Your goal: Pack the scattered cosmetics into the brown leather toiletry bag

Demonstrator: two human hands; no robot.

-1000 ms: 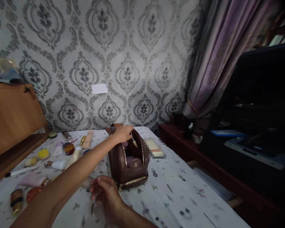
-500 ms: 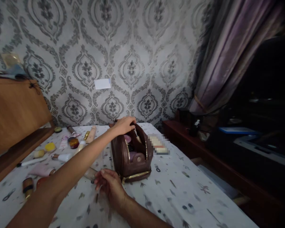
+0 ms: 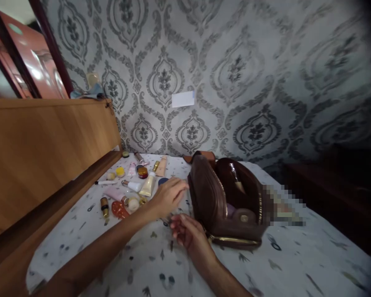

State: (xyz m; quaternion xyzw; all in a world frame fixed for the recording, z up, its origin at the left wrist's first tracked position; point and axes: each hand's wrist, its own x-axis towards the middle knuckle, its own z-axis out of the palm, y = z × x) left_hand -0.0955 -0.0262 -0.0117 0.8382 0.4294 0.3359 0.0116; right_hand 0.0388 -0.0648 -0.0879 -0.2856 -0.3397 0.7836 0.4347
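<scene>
A brown makeup bag (image 3: 200, 198) stands unzipped on the patterned cloth, with a brush (image 3: 237, 179) and a purple item (image 3: 231, 209) visible inside. Just left of the bag is my left hand (image 3: 170, 196), its fingers curled together; what they hold, if anything, is hidden. Below it, near the bag's front corner, my right hand (image 3: 190, 233) has its fingers bent inward around something I cannot make out. Left of my hands lie a cream tube (image 3: 147, 185), an amber jar (image 3: 142, 172), a white tube (image 3: 132, 186) and an orange-red item (image 3: 119, 209).
More cosmetics spread to the left, including a yellow-lidded pot (image 3: 120, 171), a pink tube (image 3: 115, 194) and a small brown-and-gold bottle (image 3: 104, 207). A wooden board (image 3: 49, 140) borders the left side. Patterned wallpaper (image 3: 216, 82) rises behind. A blurred item lies right of the bag.
My left hand has left the top of the bag and come down beside it, close to my right hand. The view has turned left, and the bag appears nearer and farther right.
</scene>
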